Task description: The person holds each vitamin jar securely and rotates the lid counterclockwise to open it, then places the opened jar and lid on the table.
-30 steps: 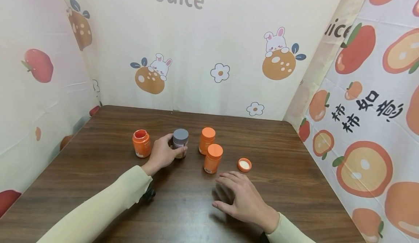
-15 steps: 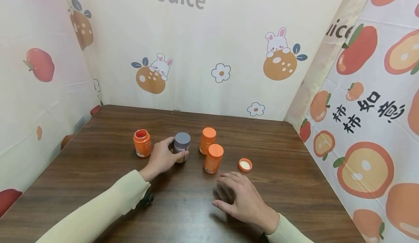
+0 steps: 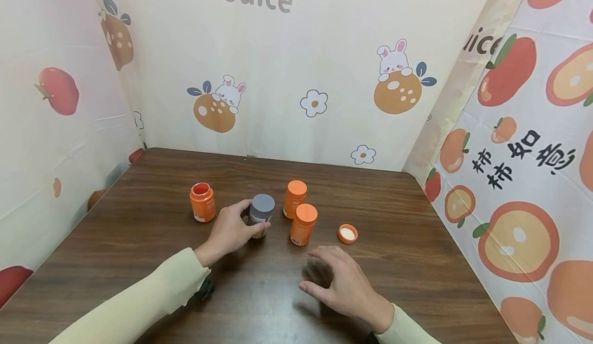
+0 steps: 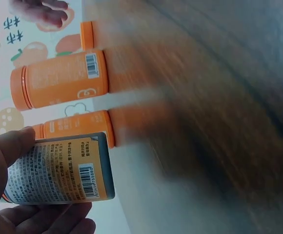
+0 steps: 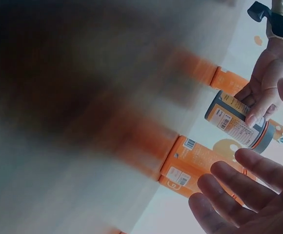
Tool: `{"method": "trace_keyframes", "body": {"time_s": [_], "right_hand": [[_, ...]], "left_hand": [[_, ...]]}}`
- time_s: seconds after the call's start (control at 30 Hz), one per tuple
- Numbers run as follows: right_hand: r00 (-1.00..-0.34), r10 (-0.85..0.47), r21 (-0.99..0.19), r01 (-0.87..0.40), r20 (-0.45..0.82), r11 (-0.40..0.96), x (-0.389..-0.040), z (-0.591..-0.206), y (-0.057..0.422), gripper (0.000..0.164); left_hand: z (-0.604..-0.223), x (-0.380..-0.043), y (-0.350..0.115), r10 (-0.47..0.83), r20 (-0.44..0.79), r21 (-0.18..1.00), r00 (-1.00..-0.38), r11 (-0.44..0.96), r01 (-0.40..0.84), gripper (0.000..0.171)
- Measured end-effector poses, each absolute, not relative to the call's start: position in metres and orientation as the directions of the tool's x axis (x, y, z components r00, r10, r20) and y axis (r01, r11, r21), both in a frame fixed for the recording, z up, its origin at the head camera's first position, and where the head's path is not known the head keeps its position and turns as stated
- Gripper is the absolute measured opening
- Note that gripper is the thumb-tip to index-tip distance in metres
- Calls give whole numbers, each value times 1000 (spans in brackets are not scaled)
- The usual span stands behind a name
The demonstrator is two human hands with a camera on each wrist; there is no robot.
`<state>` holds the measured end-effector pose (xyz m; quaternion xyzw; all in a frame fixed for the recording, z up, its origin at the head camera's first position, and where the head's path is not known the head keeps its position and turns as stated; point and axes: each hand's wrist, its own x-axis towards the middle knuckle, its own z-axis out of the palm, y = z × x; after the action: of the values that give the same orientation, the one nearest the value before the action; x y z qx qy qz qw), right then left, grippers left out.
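My left hand (image 3: 231, 229) grips a dark grey jar (image 3: 261, 208) with a grey lid, thumb on one side and fingers on the other. The jar is upright; the left wrist view shows its printed label (image 4: 58, 170) and barcode. Whether its base touches the table I cannot tell. Right of it stand two orange jars with lids on, one farther back (image 3: 295, 200) and one nearer (image 3: 303, 226). My right hand (image 3: 340, 282) hovers low over the table, fingers spread and relaxed, holding nothing, just in front of the nearer orange jar.
An open orange jar (image 3: 203, 207) without a lid stands left of my left hand. An orange lid (image 3: 347, 234) lies with its pale inside up on the brown wooden table (image 3: 394, 261), right of the jars. Printed curtains (image 3: 278, 66) enclose the table's back and sides.
My left hand has brought the grey jar toward me and slightly right. My right hand has stayed nearly still, and the orange jars and lid stand as before.
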<state>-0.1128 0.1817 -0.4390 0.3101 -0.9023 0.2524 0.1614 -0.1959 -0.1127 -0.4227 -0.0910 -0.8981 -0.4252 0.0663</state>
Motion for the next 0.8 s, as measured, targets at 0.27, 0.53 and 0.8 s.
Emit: {"method": "trace_keyframes", "body": {"time_s": [0.27, 0.53, 0.8], "right_hand": [[-816, -422, -446, -572, 396, 688, -110, -434, 178, 59], [-828, -419, -481, -558, 372, 676, -110, -432, 174, 60], [-826, -419, -505, -563, 378, 654, -109, -431, 171, 60]], "left_hand": [[-420, -184, -110, 146, 211, 750, -967, 610, 256, 65], [-418, -173, -108, 164, 199, 751, -966, 608, 258, 63], [-419, -165, -109, 187, 220, 736, -957, 612, 289, 63]]}}
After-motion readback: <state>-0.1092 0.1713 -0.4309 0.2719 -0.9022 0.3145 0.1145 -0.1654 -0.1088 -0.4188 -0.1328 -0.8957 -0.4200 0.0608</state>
